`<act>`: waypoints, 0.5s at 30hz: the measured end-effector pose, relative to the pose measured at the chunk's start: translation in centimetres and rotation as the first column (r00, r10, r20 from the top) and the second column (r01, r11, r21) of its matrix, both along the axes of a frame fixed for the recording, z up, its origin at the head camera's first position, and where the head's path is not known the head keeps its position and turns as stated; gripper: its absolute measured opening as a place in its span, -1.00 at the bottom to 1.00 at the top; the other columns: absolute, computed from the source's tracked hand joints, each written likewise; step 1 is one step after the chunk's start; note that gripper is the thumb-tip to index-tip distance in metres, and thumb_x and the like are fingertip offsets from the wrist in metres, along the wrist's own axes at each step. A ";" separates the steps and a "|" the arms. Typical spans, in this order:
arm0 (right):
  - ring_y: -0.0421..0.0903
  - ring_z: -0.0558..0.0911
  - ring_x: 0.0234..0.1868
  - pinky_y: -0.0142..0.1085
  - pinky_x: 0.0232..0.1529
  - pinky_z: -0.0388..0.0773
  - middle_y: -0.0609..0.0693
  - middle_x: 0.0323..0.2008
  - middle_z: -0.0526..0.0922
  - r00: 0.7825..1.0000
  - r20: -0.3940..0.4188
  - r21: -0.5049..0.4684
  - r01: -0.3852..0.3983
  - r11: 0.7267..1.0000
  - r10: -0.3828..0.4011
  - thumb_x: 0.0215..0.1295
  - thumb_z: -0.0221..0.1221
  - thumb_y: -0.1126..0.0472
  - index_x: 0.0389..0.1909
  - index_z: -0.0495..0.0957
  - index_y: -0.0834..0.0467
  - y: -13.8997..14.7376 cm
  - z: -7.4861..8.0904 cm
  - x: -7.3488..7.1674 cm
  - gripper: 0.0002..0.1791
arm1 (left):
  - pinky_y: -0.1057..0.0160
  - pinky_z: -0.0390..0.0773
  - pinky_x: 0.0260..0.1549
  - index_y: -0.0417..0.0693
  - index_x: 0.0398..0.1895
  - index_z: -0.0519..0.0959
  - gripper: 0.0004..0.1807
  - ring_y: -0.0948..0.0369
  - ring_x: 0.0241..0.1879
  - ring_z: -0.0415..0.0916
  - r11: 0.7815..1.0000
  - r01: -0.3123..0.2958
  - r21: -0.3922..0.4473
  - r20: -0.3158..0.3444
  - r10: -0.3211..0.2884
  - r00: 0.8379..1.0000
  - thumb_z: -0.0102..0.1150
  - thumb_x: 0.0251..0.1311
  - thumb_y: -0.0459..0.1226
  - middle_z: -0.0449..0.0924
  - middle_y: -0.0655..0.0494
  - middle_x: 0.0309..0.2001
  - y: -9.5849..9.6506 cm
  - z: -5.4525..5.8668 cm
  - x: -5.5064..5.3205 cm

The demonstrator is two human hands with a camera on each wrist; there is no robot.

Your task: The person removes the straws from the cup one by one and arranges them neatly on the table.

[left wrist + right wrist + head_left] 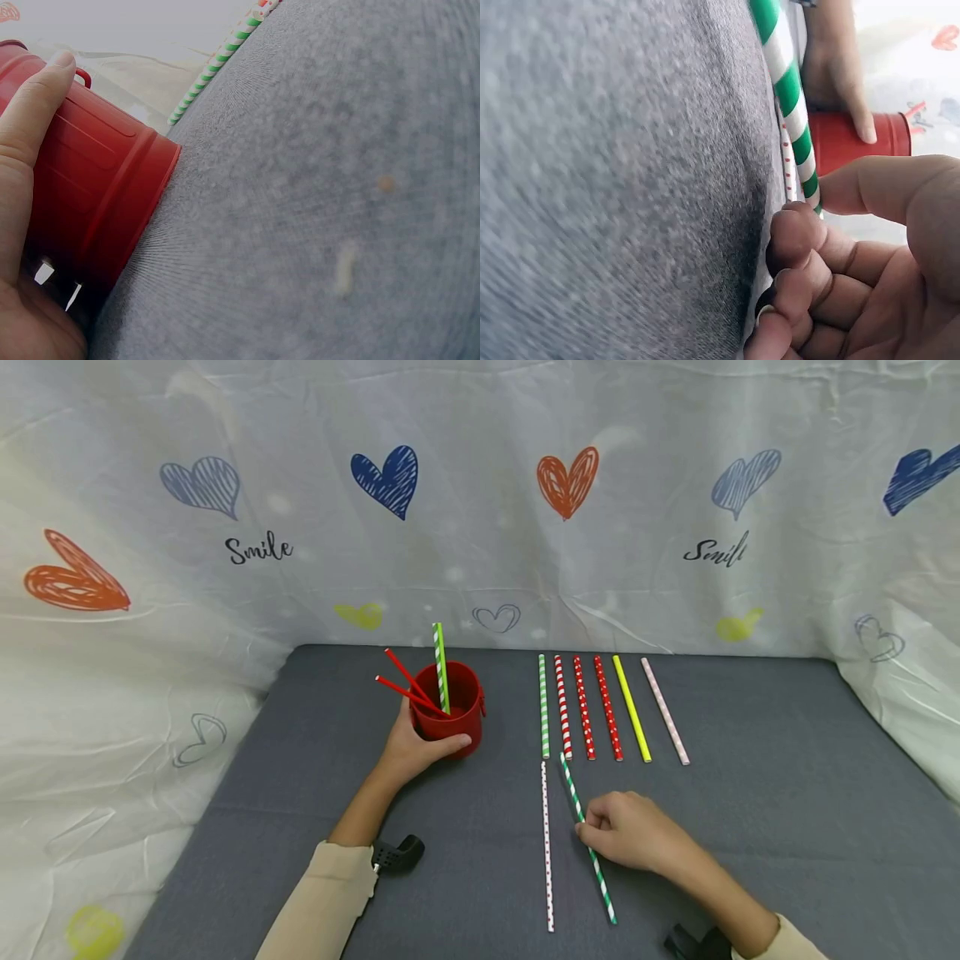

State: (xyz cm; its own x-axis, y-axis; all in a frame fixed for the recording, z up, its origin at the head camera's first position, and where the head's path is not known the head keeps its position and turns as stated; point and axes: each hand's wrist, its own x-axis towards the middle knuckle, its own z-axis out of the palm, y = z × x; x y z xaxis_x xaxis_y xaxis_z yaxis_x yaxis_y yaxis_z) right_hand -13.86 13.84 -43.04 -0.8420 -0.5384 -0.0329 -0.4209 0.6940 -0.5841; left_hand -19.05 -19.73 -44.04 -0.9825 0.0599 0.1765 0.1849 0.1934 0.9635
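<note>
My left hand [411,750] grips a small red bucket [467,728], thumb across its near side; the left wrist view shows the thumb on the ribbed wall of the bucket [97,169]. In the bucket lean two red straws [401,667] and green straws [440,664], one of them striped. My right hand [633,831] pinches a green-and-white striped paper straw [603,885] between thumb and index finger, its other fingers curled. In the right wrist view the spiral-striped straw [787,90] passes between those fingertips. Beside it lies a white straw with red dots [547,852].
Farther back lies a row of straws: green-striped [543,706], red-striped [563,710], two red dotted ones [584,710], yellow [632,708] and pale pink [665,712]. A grey cloth [787,793] covers the table. Behind hangs a white curtain [480,543] with printed hearts.
</note>
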 end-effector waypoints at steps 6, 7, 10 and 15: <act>-0.34 0.26 -0.69 -0.37 -0.64 0.21 -0.32 -0.76 0.30 0.999 -0.045 0.045 0.018 0.999 -0.016 0.12 0.29 0.15 -0.80 0.39 -0.09 0.0 -0.1 0.6 -0.62 | -0.04 0.50 0.10 -0.10 0.52 0.04 0.07 0.05 0.28 0.28 1.000 -0.001 0.011 -0.001 0.001 1.000 0.52 -0.02 -0.38 0.29 -0.03 0.36 -0.1 -0.1 0.0; -0.34 0.26 -0.69 -0.37 -0.65 0.20 -0.31 -0.76 0.29 0.999 -0.044 0.047 0.023 0.999 -0.021 0.12 0.29 0.15 -0.81 0.38 -0.08 0.0 -0.1 0.7 -0.61 | -0.04 0.50 0.10 -0.10 0.52 0.04 0.07 0.05 0.28 0.28 1.000 0.000 0.014 -0.002 0.000 1.000 0.52 -0.02 -0.38 0.29 -0.02 0.36 -0.1 -0.1 0.0; -0.33 0.23 -0.70 -0.37 -0.65 0.16 -0.30 -0.77 0.27 0.998 -0.042 0.056 0.039 0.998 -0.037 0.11 0.30 0.15 -0.82 0.36 -0.07 0.0 -0.1 0.8 -0.59 | -0.04 0.50 0.10 -0.10 0.51 0.05 0.07 0.06 0.28 0.29 1.000 0.000 0.016 -0.008 0.000 1.000 0.52 -0.02 -0.38 0.29 -0.02 0.36 -0.1 -0.1 -0.1; -0.32 0.23 -0.70 -0.37 -0.65 0.14 -0.30 -0.79 0.25 0.998 -0.039 0.075 0.053 0.996 -0.050 0.09 0.29 0.15 -0.84 0.34 -0.07 0.0 -0.3 0.8 -0.59 | -0.03 0.49 0.11 -0.12 0.51 0.04 0.06 0.05 0.27 0.30 1.000 0.004 0.005 -0.015 -0.004 1.000 0.52 -0.01 -0.37 0.29 -0.04 0.36 -0.1 -0.1 0.0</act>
State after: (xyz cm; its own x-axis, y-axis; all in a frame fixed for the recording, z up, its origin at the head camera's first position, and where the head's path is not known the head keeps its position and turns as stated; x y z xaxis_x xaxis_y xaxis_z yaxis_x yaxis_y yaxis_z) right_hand -13.03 13.85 -43.36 -0.8702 -0.4911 -0.0402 -0.4038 0.7574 -0.5132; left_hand -19.08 -19.79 -44.10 -0.9795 0.0625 0.1916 0.2001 0.1875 0.9617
